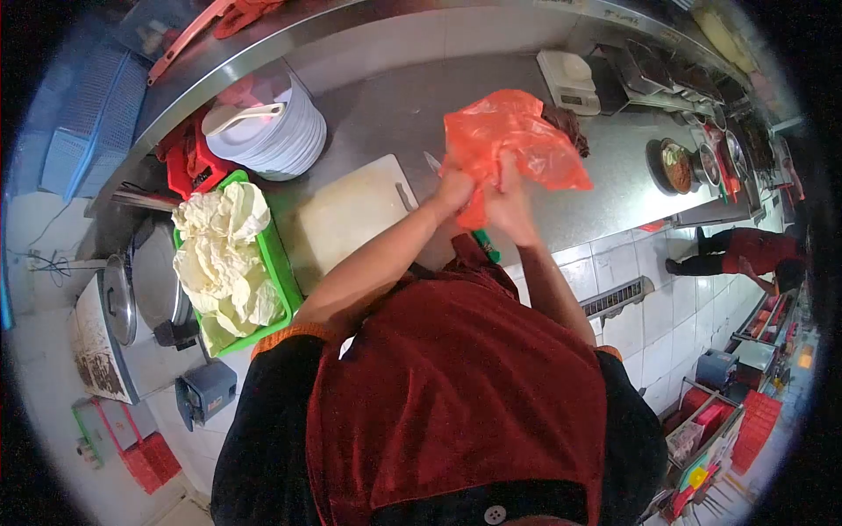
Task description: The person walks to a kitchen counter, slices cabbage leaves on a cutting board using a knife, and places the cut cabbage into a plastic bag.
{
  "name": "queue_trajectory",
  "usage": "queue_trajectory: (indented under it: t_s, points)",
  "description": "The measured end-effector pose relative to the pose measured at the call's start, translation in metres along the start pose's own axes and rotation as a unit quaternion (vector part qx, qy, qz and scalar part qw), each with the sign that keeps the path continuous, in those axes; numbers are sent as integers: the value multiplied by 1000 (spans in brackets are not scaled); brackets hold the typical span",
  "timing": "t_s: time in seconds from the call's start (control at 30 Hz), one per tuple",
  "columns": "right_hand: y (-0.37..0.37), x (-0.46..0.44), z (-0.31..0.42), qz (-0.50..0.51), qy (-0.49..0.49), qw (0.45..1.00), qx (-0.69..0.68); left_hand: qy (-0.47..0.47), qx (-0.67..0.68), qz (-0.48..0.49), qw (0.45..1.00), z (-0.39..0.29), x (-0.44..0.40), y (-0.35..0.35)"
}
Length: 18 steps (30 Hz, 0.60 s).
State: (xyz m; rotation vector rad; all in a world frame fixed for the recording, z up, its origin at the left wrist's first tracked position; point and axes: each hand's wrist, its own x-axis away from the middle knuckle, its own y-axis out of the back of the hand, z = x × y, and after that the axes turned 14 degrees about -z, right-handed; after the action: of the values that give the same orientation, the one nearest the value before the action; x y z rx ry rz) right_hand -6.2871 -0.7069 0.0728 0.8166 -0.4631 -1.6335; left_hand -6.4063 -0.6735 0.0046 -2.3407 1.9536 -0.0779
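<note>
Over the steel counter (377, 101), both hands are at work on an orange-red plastic bag (513, 131)! The left hand (454, 191) has its fingers curled around the gathered lower part; the right hand (506, 203), just beside it, pinches the plastic too, fingers bent in. The bag spreads out beyond them, toward the counter's far side. A white cutting board (351, 215) lies left of the hands, then a green basket (279, 254) heaped with pale leaves (226, 254), a plate stack (294, 140) behind. Beyond the bag sits a white scale (568, 79).
</note>
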Motion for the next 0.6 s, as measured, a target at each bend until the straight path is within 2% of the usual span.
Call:
queue_trajectory:
  t_s: [0.07,0.1,0.13,0.17,0.23,0.27,0.3,0.33,0.4,0.43,0.47,0.5,0.53,0.57,0.6]
  points:
    - [-12,-13,-40,-112,83,974,-177,83,-88,14,993,21,-18,-3]
    - [1,-14,-28,-48,-113,928,-351,36,-136,-11,990,2,-20,-9]
    - [-1,-17,-37,-49,-116,929,-349,-8,-185,-33,982,-6,-20,-14]
    - [-7,-23,-54,-127,-114,913,-372,-5,-184,-29,982,-6,-26,-10]
    - [-17,-40,-92,-211,-111,890,-389,-115,-298,42,947,-2,-52,11]
    - [-23,-46,-115,-210,-144,852,-457,-116,-298,51,946,-1,-56,21]
    - [-28,-48,-134,-210,-176,808,-522,-66,-253,26,965,-1,-60,32]
    - [-35,-48,-149,-218,-180,805,-522,-15,-209,0,978,3,-63,37]
    - [-48,-46,-171,-238,-245,826,-449,-23,-200,4,980,18,-54,39]
    - [-46,-44,-168,-243,-246,823,-450,-34,-186,-3,982,25,-51,41]
    - [-44,-42,-164,-205,-231,812,-496,-37,-187,0,982,31,-51,39]
    - [-48,-41,-167,-185,-225,804,-518,-103,-322,-40,940,36,-48,36]
    - [-54,-41,-175,-164,-220,797,-538,-165,-449,-80,874,46,-47,36]
    - [-65,-42,-189,-163,-197,798,-546,-113,-450,-66,883,54,-54,38]
    - [-63,-44,-186,-162,-186,799,-548,-110,-450,-64,884,57,-62,37]
